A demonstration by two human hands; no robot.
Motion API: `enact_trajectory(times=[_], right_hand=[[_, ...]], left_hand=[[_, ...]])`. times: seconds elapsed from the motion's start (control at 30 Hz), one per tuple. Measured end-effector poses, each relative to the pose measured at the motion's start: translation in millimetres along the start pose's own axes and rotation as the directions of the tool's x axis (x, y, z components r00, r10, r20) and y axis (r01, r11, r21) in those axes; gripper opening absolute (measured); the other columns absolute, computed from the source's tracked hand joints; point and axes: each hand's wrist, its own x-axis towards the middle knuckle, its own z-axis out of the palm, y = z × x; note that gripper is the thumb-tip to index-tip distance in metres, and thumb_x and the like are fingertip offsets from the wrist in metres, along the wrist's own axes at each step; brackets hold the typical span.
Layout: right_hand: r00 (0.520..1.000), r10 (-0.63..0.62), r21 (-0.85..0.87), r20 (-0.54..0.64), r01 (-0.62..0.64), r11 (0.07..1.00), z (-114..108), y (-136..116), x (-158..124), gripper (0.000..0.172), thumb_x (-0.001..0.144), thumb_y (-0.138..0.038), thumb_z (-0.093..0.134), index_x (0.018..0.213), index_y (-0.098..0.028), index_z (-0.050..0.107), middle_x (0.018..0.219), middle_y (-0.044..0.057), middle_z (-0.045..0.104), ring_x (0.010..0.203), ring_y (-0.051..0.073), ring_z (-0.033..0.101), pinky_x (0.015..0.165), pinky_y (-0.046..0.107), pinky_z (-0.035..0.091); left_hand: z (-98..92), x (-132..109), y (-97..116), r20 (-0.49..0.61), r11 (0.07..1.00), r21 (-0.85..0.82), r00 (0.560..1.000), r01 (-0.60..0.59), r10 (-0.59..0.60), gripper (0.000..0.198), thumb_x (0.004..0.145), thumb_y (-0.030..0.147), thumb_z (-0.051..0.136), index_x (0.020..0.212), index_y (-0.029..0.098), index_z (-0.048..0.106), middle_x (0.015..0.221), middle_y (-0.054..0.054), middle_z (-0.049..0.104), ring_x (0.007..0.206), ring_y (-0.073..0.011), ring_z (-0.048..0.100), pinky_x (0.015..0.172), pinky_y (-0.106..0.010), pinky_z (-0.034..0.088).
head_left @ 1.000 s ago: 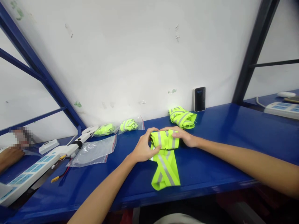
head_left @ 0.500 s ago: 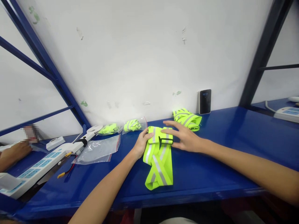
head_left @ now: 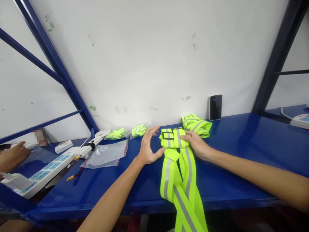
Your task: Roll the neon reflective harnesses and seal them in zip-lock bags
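Observation:
A neon-yellow reflective strap [head_left: 180,190] with grey stripes is partly folded into a flat bundle on the blue table. Its loose lengths hang down over the front edge. A black buckle [head_left: 167,135] shows on top of the bundle. My right hand [head_left: 199,145] grips the bundle's right end, thumb on top and the other fingers mostly hidden. Beside the left end is my left hand [head_left: 149,148], its thumb and fingers spread apart around nothing. Behind the bundle lies another heaped reflective strap [head_left: 198,125].
Two bagged reflective straps [head_left: 117,133] lie by the wall, near flat clear zip bags [head_left: 106,154]. To the left are a white power strip [head_left: 51,167], a small fan [head_left: 102,132] and a yellow-tipped cable [head_left: 70,178]. A black-fronted device [head_left: 215,107] stands at the wall. Another person's hand [head_left: 16,156] is far left.
My left hand has let go of the strap and spread its fingers. My right hand has closed on the bundle's right end. The loose strap lengths now reach over the table edge.

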Motion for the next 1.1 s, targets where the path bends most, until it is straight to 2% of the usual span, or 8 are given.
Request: enact_trajectory(times=[0.33, 0.47, 0.53, 0.63, 0.73, 0.9, 1.0, 1.1], right_hand=[[0.995, 0.093, 0.092, 0.038, -0.097, 0.991, 11.9, -9.6, -8.8, 0.058, 0.085, -0.033, 0.058, 0.140, -0.021, 0.044, 0.107, 0.008, 0.070, 0.094, 0.023, 0.069, 0.080, 0.034, 0.056], [0.951, -0.047, 0.028, 0.305, 0.040, 0.999, 2.4, -5.7, -9.1, 0.096, 0.075, -0.063, 0.066, 0.151, -0.022, 0.023, 0.103, 0.009, 0.070, 0.087, 0.025, 0.069, 0.076, 0.038, 0.056], [0.922, -0.143, -0.042, 0.361, 0.169, 0.985, -7.9, -4.1, -7.3, 0.116, 0.067, -0.068, 0.071, 0.154, -0.021, 0.009, 0.094, 0.007, 0.071, 0.079, 0.024, 0.069, 0.070, 0.036, 0.056], [0.879, -0.331, -0.281, 0.342, 0.432, 0.857, -26.3, -3.8, -1.6, 0.097, 0.079, -0.062, 0.063, 0.153, -0.020, 0.018, 0.086, 0.005, 0.069, 0.073, 0.021, 0.066, 0.069, 0.034, 0.053], [0.816, -0.405, -0.575, 0.413, 0.578, 0.579, -37.2, -6.9, 4.3, 0.078, 0.087, -0.047, 0.059, 0.152, -0.024, 0.024, 0.112, 0.011, 0.067, 0.083, 0.023, 0.066, 0.079, 0.040, 0.053], [0.720, -0.442, -0.671, 0.535, 0.680, 0.295, -27.3, -12.3, 4.0, 0.066, 0.087, -0.034, 0.060, 0.147, -0.027, 0.035, 0.149, 0.013, 0.040, 0.128, 0.031, 0.048, 0.100, 0.046, 0.045], [0.730, -0.437, -0.642, 0.525, 0.677, 0.360, -16.3, -13.3, -1.6, 0.035, 0.093, -0.032, 0.052, 0.126, -0.022, 0.057, 0.121, 0.011, 0.063, 0.110, 0.028, 0.060, 0.093, 0.042, 0.049], [0.876, -0.412, -0.664, 0.251, 0.466, 0.586, -7.4, -14.7, -6.7, 0.028, 0.093, -0.043, 0.051, 0.097, -0.018, 0.065, 0.084, 0.006, 0.069, 0.076, 0.024, 0.064, 0.069, 0.035, 0.053]], left_hand=[[3.8, 2.2, 20.0, 0.196, 0.980, 0.156, 0.976, -0.122, 0.091, 0.061, 0.073, 0.019, 0.062, 0.132, 0.023, 0.048, 0.125, -0.011, 0.053, 0.119, -0.0272, 0.051, 0.103, -0.042, 0.041], [9.7, 2.3, 12.3, 0.040, 0.992, -0.011, 0.992, 0.123, -0.123, 0.034, 0.079, 0.026, 0.063, 0.111, 0.019, 0.059, 0.107, -0.008, 0.064, 0.099, -0.0237, 0.060, 0.091, -0.037, 0.047], [11.9, 4.1, 6.7, -0.035, 0.932, -0.216, 0.952, 0.290, -0.305, 0.032, 0.081, 0.035, 0.064, 0.106, 0.017, 0.060, 0.098, -0.006, 0.066, 0.090, -0.0219, 0.062, 0.083, -0.034, 0.050], [13.7, 8.1, 1.4, 0.026, 0.716, -0.531, 0.854, 0.452, -0.520, 0.043, 0.078, 0.040, 0.067, 0.112, 0.017, 0.057, 0.095, -0.005, 0.067, 0.085, -0.0207, 0.064, 0.075, -0.031, 0.051], [15.0, 10.6, 3.2, 0.188, 0.478, -0.687, 0.769, 0.547, -0.610, 0.048, 0.075, 0.038, 0.070, 0.116, 0.018, 0.055, 0.092, -0.004, 0.068, 0.078, -0.0187, 0.065, 0.068, -0.029, 0.050], [19.5, 9.2, 11.1, 0.329, 0.359, -0.703, 0.728, 0.614, -0.601, 0.047, 0.074, 0.042, 0.072, 0.112, 0.018, 0.060, 0.092, -0.004, 0.069, 0.077, -0.0176, 0.065, 0.070, -0.028, 0.051], [22.0, 6.9, 10.7, 0.408, 0.337, -0.684, 0.723, 0.647, -0.558, 0.056, 0.081, 0.062, 0.056, 0.115, 0.018, 0.061, 0.102, -0.008, 0.069, 0.089, -0.0236, 0.066, 0.075, -0.034, 0.052], [24.1, 3.9, 6.9, 0.460, 0.400, -0.643, 0.747, 0.653, -0.480, 0.068, 0.084, 0.073, 0.036, 0.123, 0.021, 0.058, 0.118, -0.010, 0.065, 0.111, -0.0303, 0.060, 0.085, -0.041, 0.051]])
